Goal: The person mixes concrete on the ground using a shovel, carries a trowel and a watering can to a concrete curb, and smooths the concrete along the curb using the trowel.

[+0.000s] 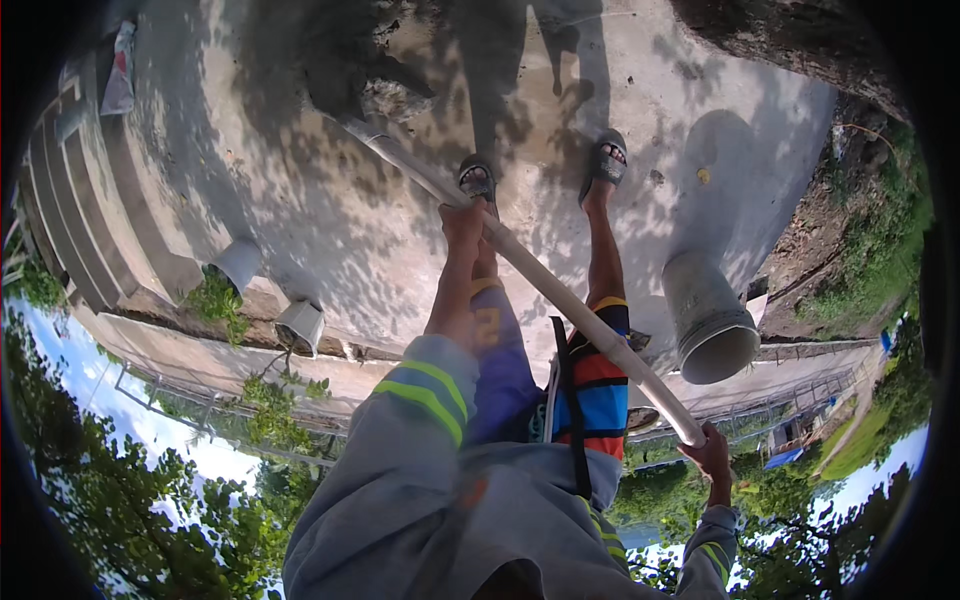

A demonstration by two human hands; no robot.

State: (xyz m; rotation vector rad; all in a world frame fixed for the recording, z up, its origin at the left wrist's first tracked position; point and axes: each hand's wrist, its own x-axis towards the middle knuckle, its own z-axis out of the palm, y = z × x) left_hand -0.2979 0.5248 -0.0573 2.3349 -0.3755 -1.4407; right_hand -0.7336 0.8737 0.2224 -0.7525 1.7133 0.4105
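Observation:
A long white pipe handle runs diagonally from the lower right up to a dark pile of wet mortar on the concrete ground. My left hand grips the handle about halfway along, close to my sandalled feet. My right hand is closed around the handle's near end. Both arms wear grey sleeves with yellow-green stripes. The tool's head is buried in the mortar pile and cannot be made out.
A grey bucket stands on the concrete to the right of my legs. Two small plant pots sit at the slab's edge on the left, near concrete steps. Earth and grass border the right side.

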